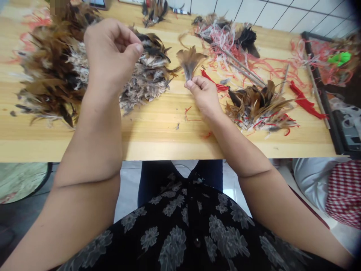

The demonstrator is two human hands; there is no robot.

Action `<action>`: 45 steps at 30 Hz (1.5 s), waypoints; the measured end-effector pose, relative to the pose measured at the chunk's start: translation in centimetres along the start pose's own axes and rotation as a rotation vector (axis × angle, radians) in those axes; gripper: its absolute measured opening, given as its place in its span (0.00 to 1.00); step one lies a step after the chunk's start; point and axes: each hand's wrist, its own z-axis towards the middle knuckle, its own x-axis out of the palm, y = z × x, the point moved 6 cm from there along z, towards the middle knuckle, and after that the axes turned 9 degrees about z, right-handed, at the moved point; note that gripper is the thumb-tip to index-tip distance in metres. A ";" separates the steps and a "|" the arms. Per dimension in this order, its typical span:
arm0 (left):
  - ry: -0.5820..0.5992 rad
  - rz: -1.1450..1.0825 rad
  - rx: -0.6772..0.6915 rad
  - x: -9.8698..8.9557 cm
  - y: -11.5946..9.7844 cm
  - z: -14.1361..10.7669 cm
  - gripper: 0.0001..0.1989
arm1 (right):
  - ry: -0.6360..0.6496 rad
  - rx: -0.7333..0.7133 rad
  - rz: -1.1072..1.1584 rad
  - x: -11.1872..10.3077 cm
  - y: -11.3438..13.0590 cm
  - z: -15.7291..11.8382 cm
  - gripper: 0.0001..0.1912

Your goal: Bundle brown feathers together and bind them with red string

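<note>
Wood tbl. (158, 139): R hand (207, 96) pinched small feather bunch (191, 62).
L hand (111, 52) at left curled, contents unclear; any R slack risked bunch splaying.

Red-and-white checked cloth (345, 194)

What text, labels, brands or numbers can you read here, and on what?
No readable text.
Small blue-and-white item at the table's far edge: any markings too small and blurred to read.
Dark-edged device, top edge: cut off, nothing legible.
Feather tuft in the right hand: no label visible.
Black shirt: flower print, no lettering seen.
</note>
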 end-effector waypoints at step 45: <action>0.477 -0.318 0.190 8.9 -1.5 -3.3 0.11 | -0.177 0.175 0.223 -0.3 0.8 -1.5 0.14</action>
